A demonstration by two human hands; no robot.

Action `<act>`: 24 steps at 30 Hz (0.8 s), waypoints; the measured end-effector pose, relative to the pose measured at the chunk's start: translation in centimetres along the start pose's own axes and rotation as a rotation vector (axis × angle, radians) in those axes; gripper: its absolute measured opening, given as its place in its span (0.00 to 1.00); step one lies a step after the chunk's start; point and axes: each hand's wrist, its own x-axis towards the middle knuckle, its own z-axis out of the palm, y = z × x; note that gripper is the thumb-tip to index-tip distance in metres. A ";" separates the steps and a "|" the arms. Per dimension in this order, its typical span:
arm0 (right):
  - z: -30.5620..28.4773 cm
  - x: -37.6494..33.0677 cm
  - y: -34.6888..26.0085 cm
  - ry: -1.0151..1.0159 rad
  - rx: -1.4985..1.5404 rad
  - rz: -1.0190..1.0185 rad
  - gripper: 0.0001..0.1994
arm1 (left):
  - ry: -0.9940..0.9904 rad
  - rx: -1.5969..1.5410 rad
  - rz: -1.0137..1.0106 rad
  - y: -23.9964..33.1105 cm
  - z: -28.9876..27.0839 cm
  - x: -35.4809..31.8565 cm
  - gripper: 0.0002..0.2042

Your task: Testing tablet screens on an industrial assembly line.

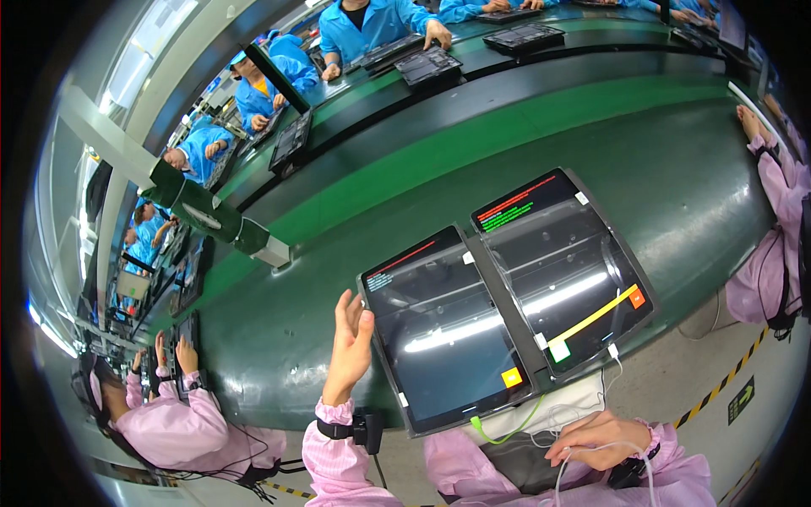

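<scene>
Two black tablets lie side by side on the green table, a left tablet (439, 338) and a right tablet (566, 275), both with lit screens showing lines of coloured text. My left hand (345, 351) is upright at the left tablet's left edge, fingers stretched out and holding nothing; whether the fingertips touch the edge is unclear. My right hand (596, 439) is low, in front of the table edge, with its fingers curled together around a thin white cable (606, 384). A white plug (614, 349) sits at the right tablet's near edge. A green cable (507, 438) meets the left tablet's near corner.
A wrapped post (211, 215) rises from the green table (338, 245) at the left. People in pink work at the left (182, 414) and right (773, 211). Across the line, people in blue handle black devices (428, 66). Striped tape (726, 376) marks the floor.
</scene>
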 end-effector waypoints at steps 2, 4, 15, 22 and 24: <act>0.1 0.2 -0.4 -0.033 0.001 0.017 0.11 | 0.007 -0.016 -0.013 -0.6 0.5 0.3 0.34; 0.0 0.0 -0.9 0.026 -0.124 -0.029 0.13 | 0.008 -0.025 -0.004 -0.9 0.7 0.9 0.34; -8.4 0.3 2.6 1.187 -0.359 0.169 0.26 | 0.025 -0.001 0.122 -1.2 0.6 5.6 0.28; -4.1 0.6 1.1 1.087 -0.473 0.267 0.29 | -0.110 -0.184 0.121 -2.2 -4.1 6.4 0.27; -3.0 1.3 -0.2 0.993 -0.715 0.284 0.29 | -0.154 -0.167 0.108 -2.5 -5.4 6.2 0.28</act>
